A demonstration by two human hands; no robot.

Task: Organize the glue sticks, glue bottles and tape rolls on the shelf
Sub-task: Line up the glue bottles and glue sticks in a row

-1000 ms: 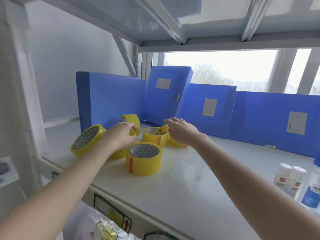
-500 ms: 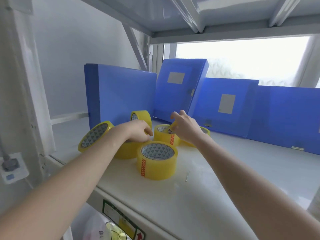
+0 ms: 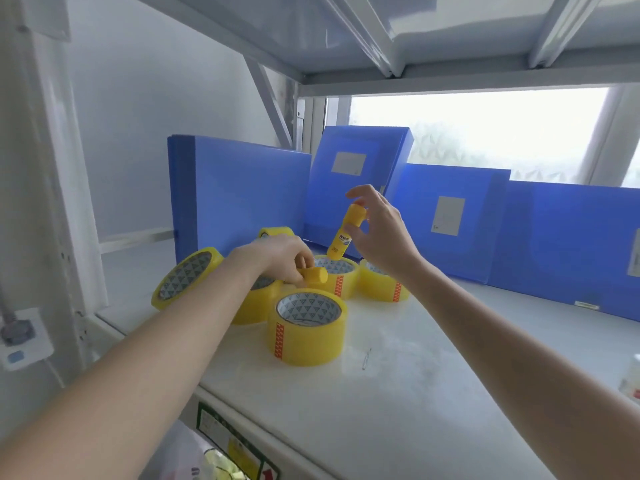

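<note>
Several yellow tape rolls sit clustered on the white shelf (image 3: 398,393). The nearest tape roll (image 3: 307,327) lies flat; another tape roll (image 3: 185,281) leans tilted at the left. My right hand (image 3: 382,233) holds a yellow glue stick (image 3: 346,233) upright, its base just above the middle tape roll (image 3: 337,275). My left hand (image 3: 277,259) grips a second yellow glue stick (image 3: 313,274) lying sideways over the rolls. One more roll (image 3: 382,285) lies behind my right wrist, and a roll (image 3: 277,232) stands on edge at the back.
Blue file boxes (image 3: 242,199) line the back of the shelf before a window. A white shelf post (image 3: 65,188) stands at the left, with a wall socket (image 3: 20,341) below it. A white bottle (image 3: 632,379) peeks in at the right edge. An upper shelf (image 3: 415,36) hangs overhead.
My right hand has lifted a glue stick up out of the middle tape roll. My left hand has closed on a second glue stick. The camera has moved closer.
</note>
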